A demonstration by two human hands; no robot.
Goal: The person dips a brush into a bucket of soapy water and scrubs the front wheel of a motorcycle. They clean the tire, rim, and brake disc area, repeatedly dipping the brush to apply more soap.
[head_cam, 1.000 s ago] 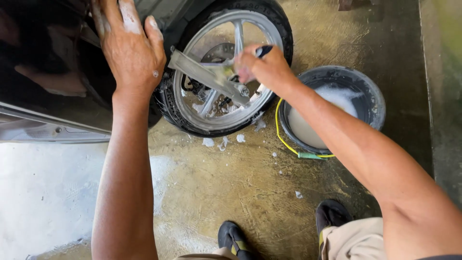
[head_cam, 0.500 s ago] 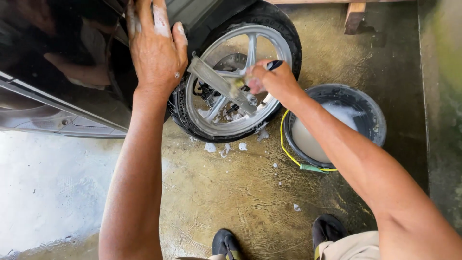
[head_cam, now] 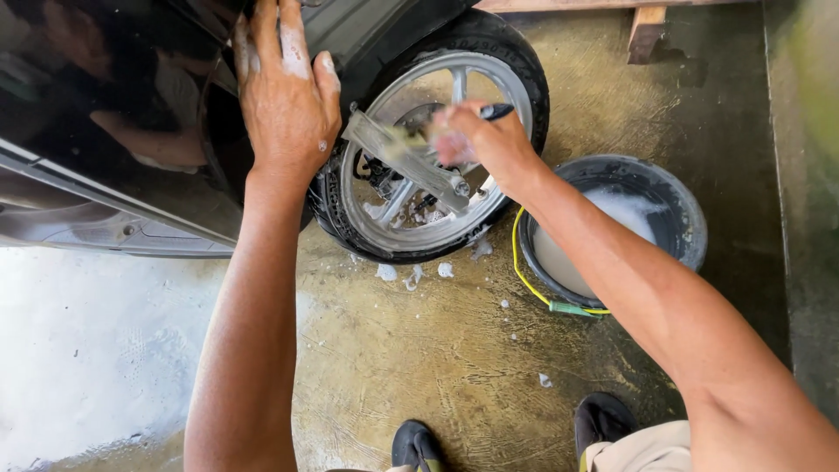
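My left hand, streaked with soap, rests flat on the glossy black body of a scooter just above its wheel. My right hand grips a brush with a dark handle and holds it against the grey fork arm over the silver spoked wheel. The black tyre stands on the wet concrete floor. Foam clings to the spokes and hub.
A black bucket of soapy water with a yellow handle stands right of the wheel, under my right forearm. Foam blobs lie on the floor. My dark shoes are at the bottom. A wooden leg stands behind.
The view has shifted so the wheel and bucket sit lower and further right. My right hand with the brush has moved along the fork arm; my left hand stays on the body.
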